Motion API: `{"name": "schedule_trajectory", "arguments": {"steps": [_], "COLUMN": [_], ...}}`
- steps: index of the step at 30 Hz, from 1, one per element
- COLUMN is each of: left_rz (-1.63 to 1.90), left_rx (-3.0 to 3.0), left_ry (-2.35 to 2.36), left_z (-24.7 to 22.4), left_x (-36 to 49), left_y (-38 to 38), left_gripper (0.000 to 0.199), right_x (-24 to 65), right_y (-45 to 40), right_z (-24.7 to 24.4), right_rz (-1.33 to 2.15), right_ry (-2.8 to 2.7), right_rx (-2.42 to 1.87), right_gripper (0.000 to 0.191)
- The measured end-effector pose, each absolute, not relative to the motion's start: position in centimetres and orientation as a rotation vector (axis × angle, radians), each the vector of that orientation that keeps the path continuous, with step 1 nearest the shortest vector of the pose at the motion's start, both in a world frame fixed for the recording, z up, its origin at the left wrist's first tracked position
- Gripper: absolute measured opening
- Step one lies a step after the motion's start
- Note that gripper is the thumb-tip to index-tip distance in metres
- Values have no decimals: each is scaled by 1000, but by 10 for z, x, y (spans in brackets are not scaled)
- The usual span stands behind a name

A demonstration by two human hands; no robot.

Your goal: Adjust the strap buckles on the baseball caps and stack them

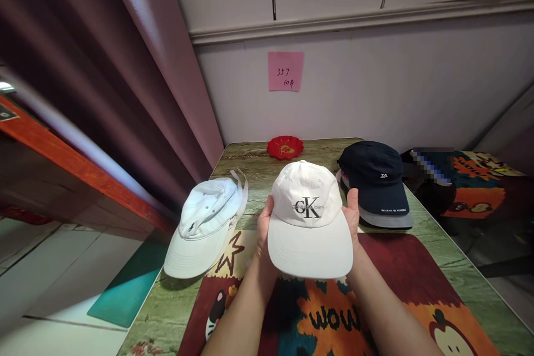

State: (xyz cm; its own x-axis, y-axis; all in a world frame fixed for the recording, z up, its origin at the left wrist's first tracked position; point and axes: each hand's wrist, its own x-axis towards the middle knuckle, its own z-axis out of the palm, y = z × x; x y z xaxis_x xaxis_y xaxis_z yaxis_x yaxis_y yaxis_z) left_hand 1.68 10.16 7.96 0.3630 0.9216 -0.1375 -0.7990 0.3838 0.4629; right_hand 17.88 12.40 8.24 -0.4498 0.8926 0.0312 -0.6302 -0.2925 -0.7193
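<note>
A white cap (309,245) with dark lettering on its front is held up between my two hands, its brim toward me. My left hand (264,228) grips the cap's left side, most fingers hidden beneath it. At the right side my right hand (352,217) holds it with the thumb up. To the left, a pale cap (200,228) with a small dark logo rests on the table. A navy cap (371,178) with a grey brim edge sits at the right, over other headwear that is mostly hidden.
A red scalloped dish (285,147) stands at the back of the wood-patterned table (167,311). A colourful printed mat (400,261) lies under my arms. A pink note (286,71) is on the wall behind. Purple curtains (137,67) hang at the left.
</note>
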Motion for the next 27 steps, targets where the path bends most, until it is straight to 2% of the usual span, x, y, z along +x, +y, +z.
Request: {"name": "schedule_trajectory", "arguments": {"steps": [8,13,16,18,23,27], "left_rz": [1195,1183,1185,1189,1234,1440], "left_rx": [279,384,418,399,289,256], "left_ry": [493,415,373,329,301,391], "left_z": [90,95,101,104,106,102], "left_x": [13,17,25,28,21,4], "left_y": [96,91,86,82,85,93], "left_gripper": [79,101,108,105,80,74], "right_x": [179,179,175,173,172,161], "right_y": [125,131,131,130,129,123], "right_z": [89,81,80,82,95,109], "right_rz": [1845,1893,1968,2031,2146,2220], "right_ry": [-797,-752,-669,-555,-228,-89], "right_rx": [-570,-634,-625,-619,-677,-699], "right_gripper": [92,83,77,70,62,55]}}
